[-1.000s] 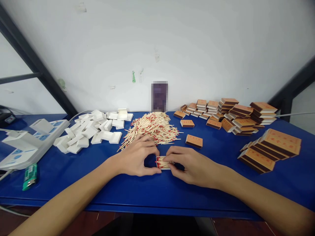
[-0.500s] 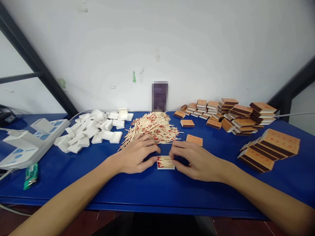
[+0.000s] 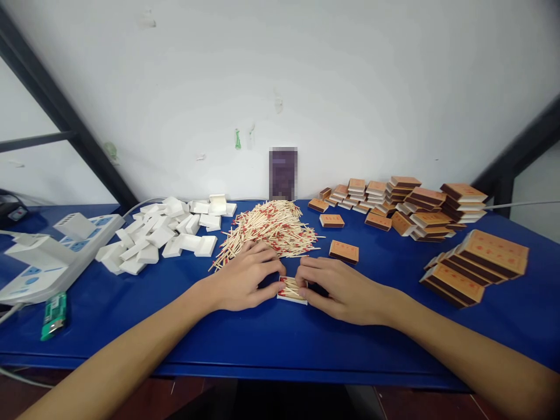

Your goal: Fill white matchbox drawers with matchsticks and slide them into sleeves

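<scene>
A small white matchbox tray (image 3: 292, 300) lies on the blue table between my hands, filled with red-tipped matches (image 3: 290, 287). My left hand (image 3: 250, 276) has its thumb and forefinger bent against the tray's left end. At the right end, my right hand (image 3: 339, 287) curls its fingers over the edge and onto the matches, with the thumb at the near corner. Its fingertips are partly hidden. Right behind my left hand spreads a big heap of loose matches (image 3: 275, 224). One orange matchbox sleeve (image 3: 344, 251) lies flat beyond my right hand.
White empty trays (image 3: 161, 230) are heaped at the left, beside a power strip (image 3: 74, 256) and a green packet (image 3: 54, 315). Orange matchboxes (image 3: 426, 201) stand stacked at the back right, and more matchboxes (image 3: 494, 254) lean nearer on the right. A pixelated dark rectangle (image 3: 283, 175) stands against the wall.
My right hand has moved slightly left, its fingers now further over the tray's right end. The tray has turned a little. My left hand stays nearly in place.
</scene>
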`<state>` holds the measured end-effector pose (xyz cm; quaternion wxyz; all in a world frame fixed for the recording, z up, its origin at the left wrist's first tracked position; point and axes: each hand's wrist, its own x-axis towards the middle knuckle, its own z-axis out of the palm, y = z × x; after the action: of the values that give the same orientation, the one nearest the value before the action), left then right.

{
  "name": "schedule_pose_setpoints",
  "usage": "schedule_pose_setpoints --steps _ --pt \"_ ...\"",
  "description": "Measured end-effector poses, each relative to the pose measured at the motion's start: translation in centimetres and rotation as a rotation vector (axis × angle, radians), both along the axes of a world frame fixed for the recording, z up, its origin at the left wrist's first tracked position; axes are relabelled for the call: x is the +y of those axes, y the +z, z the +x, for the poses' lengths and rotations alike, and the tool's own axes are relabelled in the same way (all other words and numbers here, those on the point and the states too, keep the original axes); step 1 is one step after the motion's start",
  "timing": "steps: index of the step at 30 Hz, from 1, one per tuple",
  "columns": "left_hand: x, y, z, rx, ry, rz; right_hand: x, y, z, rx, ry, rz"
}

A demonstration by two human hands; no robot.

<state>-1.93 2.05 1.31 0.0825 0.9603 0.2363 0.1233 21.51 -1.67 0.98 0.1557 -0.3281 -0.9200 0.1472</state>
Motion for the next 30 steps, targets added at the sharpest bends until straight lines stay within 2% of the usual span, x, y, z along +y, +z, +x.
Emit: schedule_pose_setpoints --steps 10,17,30 --pt "-0.11 -0.16 0.36 -0.034 0.031 -0.018 0.18 -0.35 -0.33 0.057 0.011 -0.04" --pt "-0.14 -0.29 0.35 -0.024 -0.014 -0.017 0.51 -0.4 0.05 0.162 0.028 -0.106" --pt "-0.43 0.22 0.24 -0.051 -0.027 -0.114 0.09 -0.21 -0.03 0.093 0.005 -0.091"
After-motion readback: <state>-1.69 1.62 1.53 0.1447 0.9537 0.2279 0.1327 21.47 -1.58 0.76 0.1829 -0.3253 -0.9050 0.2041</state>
